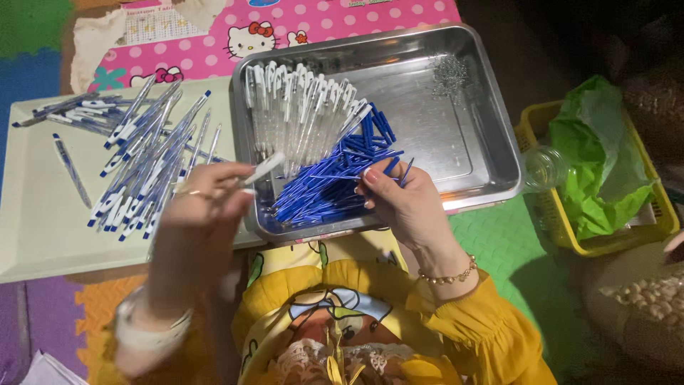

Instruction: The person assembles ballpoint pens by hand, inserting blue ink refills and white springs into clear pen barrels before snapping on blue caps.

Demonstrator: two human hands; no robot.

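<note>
Head view: our left hand (203, 196) pinches a white barrel (262, 169) over the tray (491, 153) left rim. Right hand (402, 199) pinches a blue refill (406, 173) above the refill pile (324, 189) at tray front. Tray right half bare.

Thin clear-white plastic pen barrel (262, 170), tilted, one end pinched at left hand, other end over steel tray's left rim. Slim blue plastic pen refill (391, 165) pinched at right hand, angled up-right, above the heap of blue pen refills (324, 191) lying criss-crossed in the tray's front-left part. Row of clear-white pen barrels (299, 114) fanned just behind heap.
</note>
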